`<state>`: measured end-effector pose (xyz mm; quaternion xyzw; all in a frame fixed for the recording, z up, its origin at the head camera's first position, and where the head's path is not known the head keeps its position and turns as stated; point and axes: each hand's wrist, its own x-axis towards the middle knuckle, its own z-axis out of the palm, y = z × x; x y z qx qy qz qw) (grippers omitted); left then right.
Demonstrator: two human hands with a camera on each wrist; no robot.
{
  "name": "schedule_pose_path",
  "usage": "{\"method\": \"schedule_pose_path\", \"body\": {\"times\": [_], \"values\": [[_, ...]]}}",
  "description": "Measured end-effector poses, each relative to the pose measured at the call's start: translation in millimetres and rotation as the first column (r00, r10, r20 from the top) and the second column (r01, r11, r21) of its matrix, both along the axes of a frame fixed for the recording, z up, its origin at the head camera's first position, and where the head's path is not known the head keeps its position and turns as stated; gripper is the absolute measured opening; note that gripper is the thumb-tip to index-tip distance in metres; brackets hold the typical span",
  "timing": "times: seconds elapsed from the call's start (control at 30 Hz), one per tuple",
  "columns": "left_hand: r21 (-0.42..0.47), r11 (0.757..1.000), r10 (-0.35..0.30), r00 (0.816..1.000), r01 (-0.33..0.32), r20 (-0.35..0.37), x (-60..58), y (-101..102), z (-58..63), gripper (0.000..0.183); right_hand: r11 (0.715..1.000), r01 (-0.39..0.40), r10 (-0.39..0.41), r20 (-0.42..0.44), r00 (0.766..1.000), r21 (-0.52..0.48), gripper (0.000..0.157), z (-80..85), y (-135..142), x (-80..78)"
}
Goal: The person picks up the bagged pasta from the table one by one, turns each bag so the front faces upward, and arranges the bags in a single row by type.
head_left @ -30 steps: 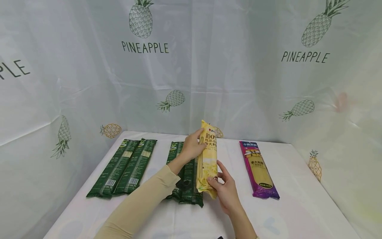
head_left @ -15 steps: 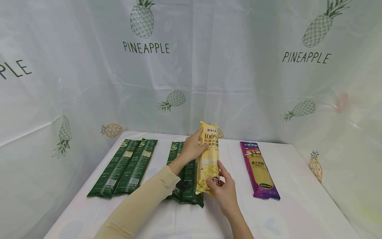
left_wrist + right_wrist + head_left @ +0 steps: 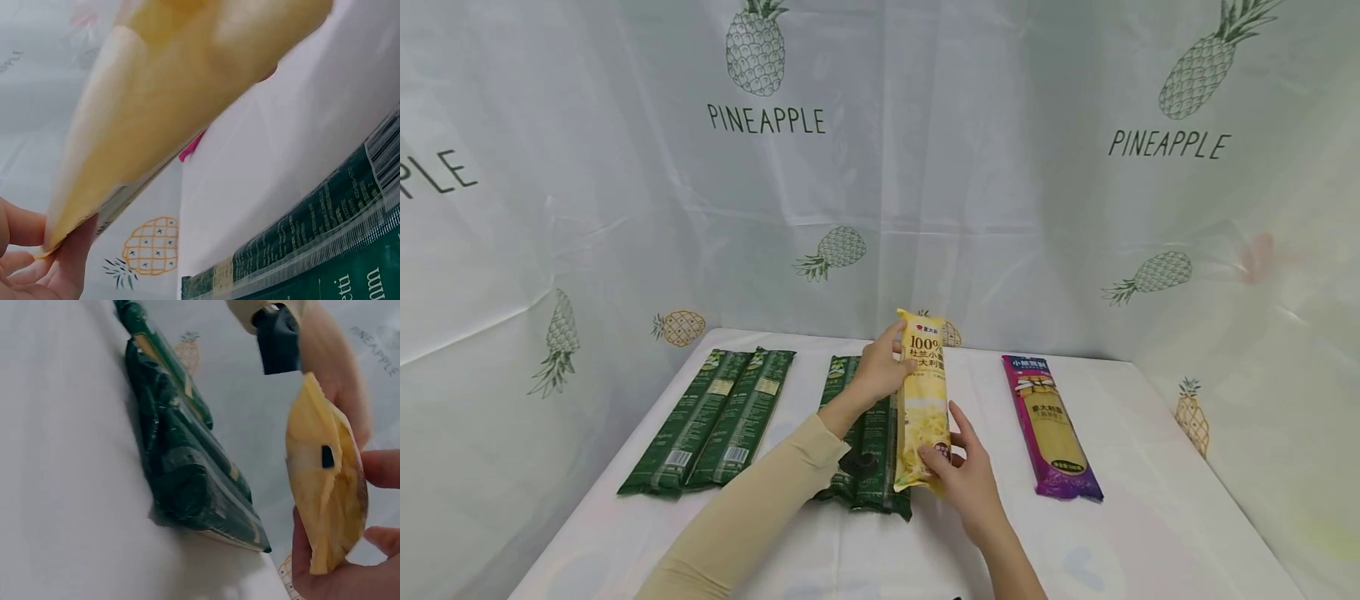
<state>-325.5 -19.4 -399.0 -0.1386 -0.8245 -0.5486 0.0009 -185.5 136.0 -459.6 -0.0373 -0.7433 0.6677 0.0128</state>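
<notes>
Both hands hold a yellow packet of spaghetti (image 3: 927, 400) above the table, its printed front facing up toward the head camera. My left hand (image 3: 882, 372) grips its upper left side, thumb on the front. At the lower right end my right hand (image 3: 967, 477) pinches it, with the thumb on the front and fingers behind. The left wrist view shows the packet's plain side close up, with left fingers (image 3: 72, 256) at its end. In the right wrist view the packet's sealed end (image 3: 325, 487) sits between right fingers (image 3: 382, 467). Two green spaghetti packets (image 3: 880, 458) lie below, partly covered.
Two more green packets (image 3: 737, 425) lie side by side at the table's left. A purple and pink spaghetti packet (image 3: 1051, 429) lies at the right. Behind the white-covered table (image 3: 1150, 500) hangs a pineapple-print curtain (image 3: 985, 192).
The yellow packet has turned slightly so that its front faces the head camera more fully, and its top end has lowered a little. Both hands keep hold of it.
</notes>
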Motion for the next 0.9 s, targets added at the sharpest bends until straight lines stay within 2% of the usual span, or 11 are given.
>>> {"method": "schedule_pose_path", "body": {"times": [0.07,0.2,0.33,0.4,0.57,0.9], "values": [[0.019,1.000,-0.004,1.000,0.004,0.021,-1.0,-2,-0.3,0.077,0.996,-0.049,0.053,0.043,0.998,-0.080,0.082,3.0,5,0.5],[0.051,0.999,-0.019,0.998,0.016,0.059,-2.8,-5,-0.9,0.077,0.964,-0.137,0.162,0.099,0.982,-0.227,0.082,6.4,15,-0.1],[0.060,0.997,-0.049,0.996,0.045,0.075,-2.6,-5,-0.9,0.078,0.959,-0.183,0.206,0.087,0.975,-0.218,0.084,5.9,20,0.0],[0.055,0.997,-0.060,0.995,0.056,0.079,-2.1,-4,-1.6,0.079,0.961,-0.176,0.196,0.077,0.978,-0.212,0.085,4.6,19,0.2],[0.038,0.997,-0.073,0.993,0.069,0.094,-1.5,-4,-6.9,0.078,0.963,-0.101,0.119,0.058,0.991,-0.251,0.085,1.1,18,1.7],[0.109,0.991,-0.094,0.990,0.083,0.103,-2.0,0,-13.9,0.075,0.971,-0.030,0.036,0.022,0.999,-0.239,0.082,-0.3,19,1.5]]}}
